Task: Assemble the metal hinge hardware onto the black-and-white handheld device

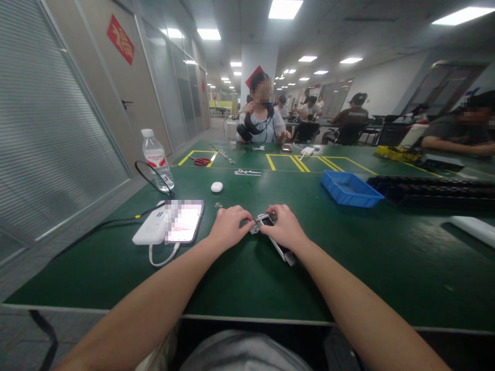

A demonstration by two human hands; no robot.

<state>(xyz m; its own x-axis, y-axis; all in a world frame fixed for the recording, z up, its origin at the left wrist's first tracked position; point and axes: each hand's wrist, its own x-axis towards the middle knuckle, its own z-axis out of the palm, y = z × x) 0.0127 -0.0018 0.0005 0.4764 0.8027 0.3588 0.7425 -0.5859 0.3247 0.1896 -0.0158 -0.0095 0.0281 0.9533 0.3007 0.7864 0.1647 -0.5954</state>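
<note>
Both hands meet over a small metal and black part (262,222) lying on the green table (348,257). My left hand (228,226) has its fingers curled and pinches the part's left end. My right hand (284,226) is closed over its right side, and a long strip of the part (284,253) runs out under the wrist toward me. What the fingertips do on the part is too small to make out.
A phone (183,221) and white power bank (150,229) with cables lie to the left, with a water bottle (157,159) and white puck (216,186) behind. A blue tray (350,188) and black trays (436,188) stand at the right. Other people sit at the far side.
</note>
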